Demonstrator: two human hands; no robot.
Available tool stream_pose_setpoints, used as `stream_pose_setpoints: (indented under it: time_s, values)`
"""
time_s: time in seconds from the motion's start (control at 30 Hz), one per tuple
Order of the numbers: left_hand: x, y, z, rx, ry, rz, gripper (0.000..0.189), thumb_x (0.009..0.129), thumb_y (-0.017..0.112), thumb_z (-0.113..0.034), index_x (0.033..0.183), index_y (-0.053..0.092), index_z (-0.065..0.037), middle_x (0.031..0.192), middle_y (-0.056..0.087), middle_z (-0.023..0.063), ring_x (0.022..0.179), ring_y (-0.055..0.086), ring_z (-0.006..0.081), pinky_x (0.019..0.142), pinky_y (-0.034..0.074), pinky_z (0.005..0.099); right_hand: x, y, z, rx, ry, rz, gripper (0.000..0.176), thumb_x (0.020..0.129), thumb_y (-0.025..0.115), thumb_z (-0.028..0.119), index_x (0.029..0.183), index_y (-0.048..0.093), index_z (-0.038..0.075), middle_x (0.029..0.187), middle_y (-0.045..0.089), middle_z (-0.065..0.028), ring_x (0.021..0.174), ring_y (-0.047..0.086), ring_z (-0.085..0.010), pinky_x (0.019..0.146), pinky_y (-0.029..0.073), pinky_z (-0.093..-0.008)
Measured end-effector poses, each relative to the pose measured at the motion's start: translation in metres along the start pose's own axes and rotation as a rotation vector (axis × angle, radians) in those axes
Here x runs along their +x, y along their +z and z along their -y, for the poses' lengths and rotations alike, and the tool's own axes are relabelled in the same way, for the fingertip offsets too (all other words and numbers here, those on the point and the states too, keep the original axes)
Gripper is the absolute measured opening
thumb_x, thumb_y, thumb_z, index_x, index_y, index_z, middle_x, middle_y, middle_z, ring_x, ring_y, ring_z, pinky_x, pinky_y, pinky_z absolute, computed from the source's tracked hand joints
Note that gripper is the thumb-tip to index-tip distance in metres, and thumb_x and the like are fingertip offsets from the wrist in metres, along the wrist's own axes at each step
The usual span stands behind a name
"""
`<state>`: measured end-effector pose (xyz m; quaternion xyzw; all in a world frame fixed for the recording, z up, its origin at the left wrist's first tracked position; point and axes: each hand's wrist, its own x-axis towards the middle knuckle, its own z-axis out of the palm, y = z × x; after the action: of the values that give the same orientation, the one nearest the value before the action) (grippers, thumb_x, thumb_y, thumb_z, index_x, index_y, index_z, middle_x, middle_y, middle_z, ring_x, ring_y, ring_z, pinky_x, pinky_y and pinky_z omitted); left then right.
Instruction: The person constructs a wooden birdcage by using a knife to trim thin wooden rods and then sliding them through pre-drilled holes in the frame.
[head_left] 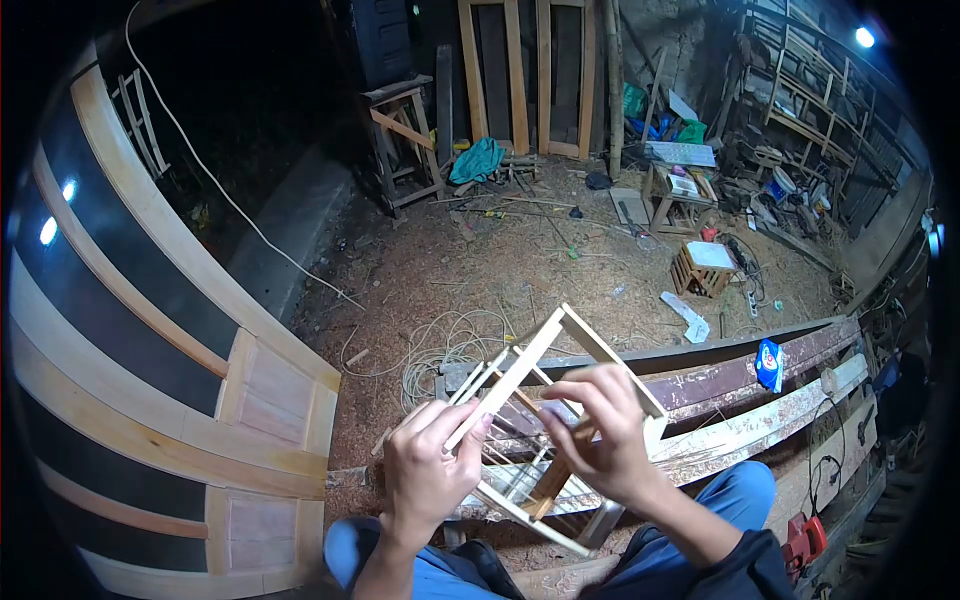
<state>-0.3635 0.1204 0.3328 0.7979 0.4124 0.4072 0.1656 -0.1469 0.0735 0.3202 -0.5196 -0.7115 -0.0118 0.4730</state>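
A small light-wood frame with thin crossbars is tilted over my lap. My left hand grips its left side, thumb and fingers closed on the wooden edge. Over the frame's right part is my right hand, its fingers curled and drawn together; whatever lies between the fingertips is too small or hidden to name. A darker wooden piece shows inside the frame below my right hand.
Large wooden door panels stand at the left. Long boards cross in front of my knees, with a blue packet on them. Coiled cord, a slatted crate and a small table lie beyond. A red tool is at the lower right.
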Motion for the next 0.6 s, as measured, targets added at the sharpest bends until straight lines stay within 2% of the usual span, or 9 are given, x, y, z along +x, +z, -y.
stream_pose_setpoints:
  time_s: [0.07,0.17,0.2,0.27,0.33,0.4,0.43,0.53,0.6]
  values:
    - [0.000,0.005,-0.002,0.002,-0.007,0.001,0.016,0.092,0.081,-0.007,0.103,0.079,0.005,0.085,0.075,0.0171,0.072,0.074,0.0282,0.064,0.056,0.0366,-0.007,0.008,0.012,0.162,0.209,0.069,0.024,0.092,0.082,0.011,0.112,0.073,0.004,0.090,0.069,-0.0092,0.085,0.066,-0.0265,0.075,0.052,-0.0394]
    - [0.000,0.015,-0.004,0.010,-0.022,0.012,0.016,0.093,0.079,-0.008,0.103,0.079,0.005,0.085,0.075,0.0169,0.072,0.074,0.0262,0.065,0.055,0.0357,-0.020,0.026,0.001,0.252,0.245,0.071,0.024,0.094,0.079,0.009,0.117,0.073,0.006,0.083,0.070,-0.0102,0.073,0.070,-0.0214,0.064,0.054,-0.0357]
    - [-0.003,0.019,-0.003,0.011,-0.019,0.020,0.016,0.093,0.079,-0.008,0.103,0.079,0.005,0.085,0.075,0.0169,0.072,0.074,0.0262,0.065,0.055,0.0357,-0.020,0.024,0.002,0.253,0.251,0.066,0.024,0.094,0.079,0.009,0.117,0.073,0.006,0.083,0.070,-0.0102,0.073,0.070,-0.0214,0.064,0.054,-0.0357]
    - [-0.007,0.027,0.000,-0.008,-0.068,0.027,0.017,0.094,0.079,-0.009,0.103,0.079,0.005,0.084,0.075,0.0162,0.071,0.073,0.0245,0.064,0.055,0.0352,-0.018,0.017,0.003,0.280,0.472,0.133,0.022,0.095,0.079,0.009,0.116,0.073,0.005,0.083,0.072,-0.0108,0.074,0.072,-0.0207,0.064,0.055,-0.0351]
    - [-0.010,0.033,0.002,-0.001,-0.074,0.041,0.016,0.094,0.079,-0.009,0.103,0.079,0.004,0.082,0.073,0.0150,0.069,0.071,0.0223,0.062,0.053,0.0345,-0.023,0.020,-0.003,0.266,0.460,0.109,0.021,0.095,0.077,0.007,0.115,0.073,0.005,0.084,0.072,-0.0108,0.074,0.071,-0.0234,0.065,0.055,-0.0368]
    - [-0.011,0.038,0.002,-0.047,-0.081,0.023,0.016,0.094,0.079,-0.010,0.102,0.079,0.005,0.080,0.071,0.0132,0.068,0.068,0.0200,0.061,0.050,0.0335,-0.031,0.025,-0.012,0.196,0.323,0.089,0.019,0.094,0.076,0.005,0.112,0.071,0.004,0.085,0.071,-0.0123,0.075,0.070,-0.0277,0.067,0.056,-0.0407]
    - [-0.010,0.040,0.000,-0.043,-0.082,0.030,0.016,0.094,0.079,-0.010,0.102,0.079,0.005,0.080,0.071,0.0132,0.068,0.068,0.0200,0.061,0.050,0.0335,-0.032,0.025,-0.012,0.195,0.322,0.079,0.016,0.093,0.075,0.004,0.108,0.070,0.004,0.086,0.070,-0.0138,0.078,0.069,-0.0316,0.069,0.055,-0.0449]
    - [-0.006,0.044,-0.005,-0.100,-0.130,0.027,0.016,0.095,0.078,-0.009,0.100,0.077,0.006,0.080,0.068,0.0118,0.068,0.065,0.0183,0.062,0.049,0.0322,-0.034,0.027,-0.013,0.155,0.323,0.088,0.021,0.090,0.077,-0.001,0.110,0.074,0.003,0.086,0.071,-0.0137,0.076,0.070,-0.0267,0.068,0.055,-0.0408]
    - [-0.004,0.046,-0.006,-0.118,-0.152,0.042,0.017,0.096,0.077,-0.009,0.100,0.075,0.007,0.083,0.066,0.0109,0.072,0.063,0.0167,0.065,0.049,0.0312,-0.033,0.027,-0.014,0.184,0.338,0.071,0.019,0.090,0.076,-0.001,0.108,0.073,0.002,0.085,0.071,-0.0148,0.076,0.070,-0.0290,0.068,0.055,-0.0417]
